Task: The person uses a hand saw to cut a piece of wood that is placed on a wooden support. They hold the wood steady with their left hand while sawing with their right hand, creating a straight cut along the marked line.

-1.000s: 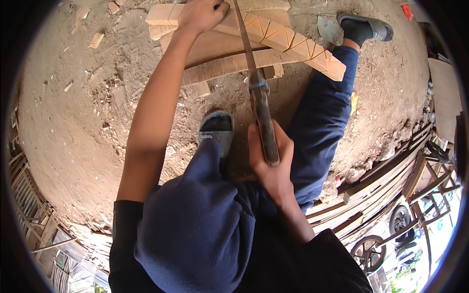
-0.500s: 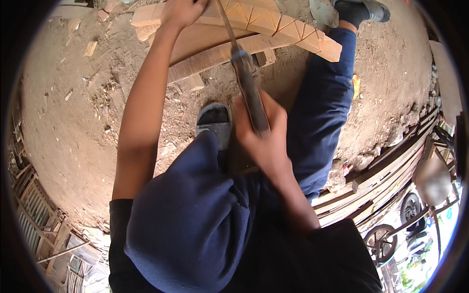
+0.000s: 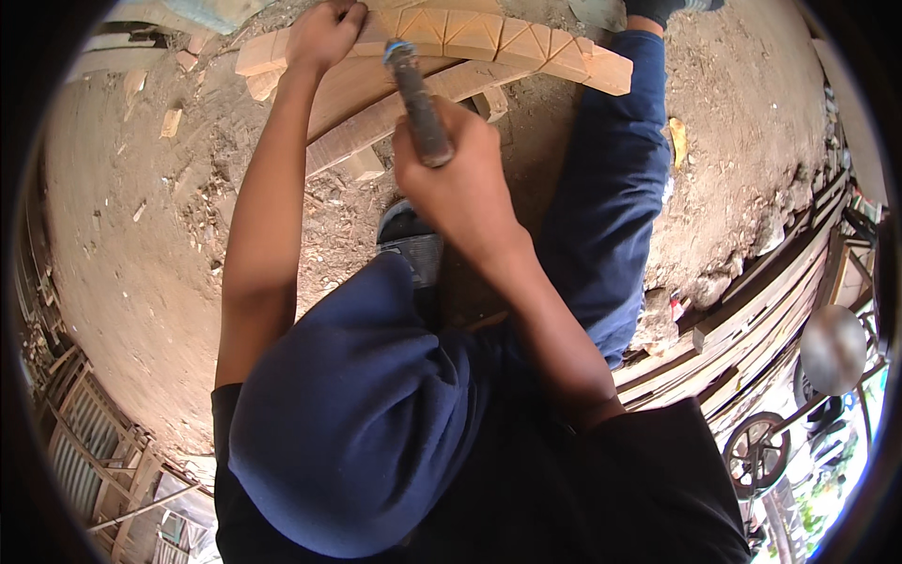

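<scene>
My left hand (image 3: 320,36) grips the upper curved wooden piece (image 3: 470,36) left of its middle, which has zigzag lines cut or marked across its face. My right hand (image 3: 446,169) is closed on the dark handle of a long-bladed tool (image 3: 418,108) with a blue band, pointed at that piece; its blade is barely visible here, mostly behind the handle. Beneath lie another curved plank (image 3: 338,139) and small wooden blocks (image 3: 365,164).
My sandalled foot (image 3: 406,246) is below the planks, and my other leg (image 3: 615,188) stretches along the right. Wood scraps lie on the dirt ground (image 3: 132,263). Stacked boards (image 3: 742,310) and a wheel (image 3: 756,456) are at the lower right, wooden frames (image 3: 94,451) at the lower left.
My right hand and the tool have moved forward and to the left toward the wood. The planks and my left hand appear higher and further left in the picture.
</scene>
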### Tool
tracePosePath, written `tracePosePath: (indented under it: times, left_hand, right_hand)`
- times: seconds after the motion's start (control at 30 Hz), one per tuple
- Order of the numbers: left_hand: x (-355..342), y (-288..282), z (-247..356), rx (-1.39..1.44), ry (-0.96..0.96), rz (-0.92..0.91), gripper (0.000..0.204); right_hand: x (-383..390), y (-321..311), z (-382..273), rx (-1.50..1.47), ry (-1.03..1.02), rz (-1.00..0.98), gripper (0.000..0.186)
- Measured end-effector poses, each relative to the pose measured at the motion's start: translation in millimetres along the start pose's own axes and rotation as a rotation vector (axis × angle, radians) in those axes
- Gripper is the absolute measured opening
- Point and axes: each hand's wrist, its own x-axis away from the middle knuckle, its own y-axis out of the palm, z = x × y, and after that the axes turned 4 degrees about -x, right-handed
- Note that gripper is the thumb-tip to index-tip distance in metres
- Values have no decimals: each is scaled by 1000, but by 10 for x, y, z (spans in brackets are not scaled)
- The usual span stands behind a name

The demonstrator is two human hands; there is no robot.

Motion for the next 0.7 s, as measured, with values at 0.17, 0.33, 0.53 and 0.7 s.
tracePosePath:
  times: [0.17, 0.33, 0.53, 0.7]
  left_hand:
    - [-5, 14, -73, -124, -47, -3, 41]
    - [38, -49, -74, -108, -155, 22, 40]
    - [-11, -11, -62, -110, -147, -2, 40]
    - [33, -63, -65, -78, -140, 34, 39]
  right_hand:
    - [538, -188, 8, -62, 69, 9, 17]
    - [177, -102, 31, -46, -23, 24, 12]
    - [508, -38, 152, 0, -4, 32, 12]
    - [364, -157, 118, -43, -32, 6, 11]
